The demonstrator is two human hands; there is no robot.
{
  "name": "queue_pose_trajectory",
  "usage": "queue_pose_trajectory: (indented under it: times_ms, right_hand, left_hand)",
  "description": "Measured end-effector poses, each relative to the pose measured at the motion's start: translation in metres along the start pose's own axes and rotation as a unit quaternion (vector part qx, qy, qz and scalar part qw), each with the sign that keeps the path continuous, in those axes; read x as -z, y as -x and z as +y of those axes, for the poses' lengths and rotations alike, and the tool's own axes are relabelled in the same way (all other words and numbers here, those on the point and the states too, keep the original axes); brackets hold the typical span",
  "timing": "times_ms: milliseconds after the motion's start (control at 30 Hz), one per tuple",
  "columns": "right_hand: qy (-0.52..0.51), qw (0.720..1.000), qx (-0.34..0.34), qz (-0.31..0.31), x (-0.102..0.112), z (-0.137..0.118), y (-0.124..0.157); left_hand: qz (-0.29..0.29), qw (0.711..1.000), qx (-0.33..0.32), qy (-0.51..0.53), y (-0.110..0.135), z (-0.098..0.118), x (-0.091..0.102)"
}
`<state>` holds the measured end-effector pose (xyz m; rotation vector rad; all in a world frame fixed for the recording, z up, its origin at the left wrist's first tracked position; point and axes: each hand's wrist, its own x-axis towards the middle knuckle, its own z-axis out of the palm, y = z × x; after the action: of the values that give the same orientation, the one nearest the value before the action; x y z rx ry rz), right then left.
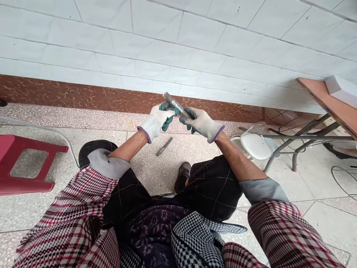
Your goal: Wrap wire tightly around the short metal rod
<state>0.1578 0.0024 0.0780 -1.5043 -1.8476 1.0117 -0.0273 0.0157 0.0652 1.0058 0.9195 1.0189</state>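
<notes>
In front of me, a grey metal rod [175,103] with a shiny ribbed or wound middle is held up at a slant, its upper end towards the wall. My right hand [201,121], in a white glove with a green-coated palm, is closed round the rod's lower end. My left hand [162,116], gloved the same way, has its fingers curled against the rod's middle. The exact hold of the left fingertips is partly hidden. Below the hands, a second, thinner metal rod [164,146] lies on the speckled floor [145,156].
A red plastic stool [33,178] stands at the left. On the right are a folding table [320,93] with a white box [341,89] on it, and a white round lid-like object [256,146] beside its legs. A tiled wall [156,44] rises ahead.
</notes>
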Motion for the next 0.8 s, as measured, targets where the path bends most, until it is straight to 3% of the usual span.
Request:
queue_pose_trajectory:
  times_ms: [133, 233, 300, 400, 533, 633, 800]
  right_hand:
    - [0.168, 0.973, 0.098, 0.122, 0.0, 0.005, -0.006]
    - [0.193, 0.967, 0.108, 0.127, 0.005, 0.001, 0.0]
    - [0.131, 0.983, 0.081, 0.103, 0.008, -0.003, 0.007]
    - [-0.048, 0.998, 0.029, 0.042, 0.009, -0.008, 0.016]
    - [-0.205, 0.978, 0.011, -0.04, 0.014, -0.013, 0.029]
    - [-0.251, 0.961, 0.005, -0.116, 0.023, -0.017, 0.039]
    - [-0.187, 0.914, -0.082, -0.35, 0.03, -0.007, 0.043]
  left_hand:
    - [0.008, 1.0, 0.017, -0.012, -0.007, -0.009, -0.007]
    - [-0.011, 1.0, 0.023, -0.011, -0.007, 0.0, -0.01]
    - [-0.032, 0.999, 0.022, -0.022, -0.003, 0.006, -0.008]
    - [-0.058, 0.995, 0.015, -0.078, 0.002, 0.011, -0.001]
    - [-0.093, 0.982, 0.0, -0.165, 0.005, 0.006, 0.007]
    - [-0.094, 0.97, 0.0, -0.225, 0.002, 0.001, 0.011]
    - [-0.126, 0.948, 0.01, -0.293, 0.001, -0.001, 0.014]
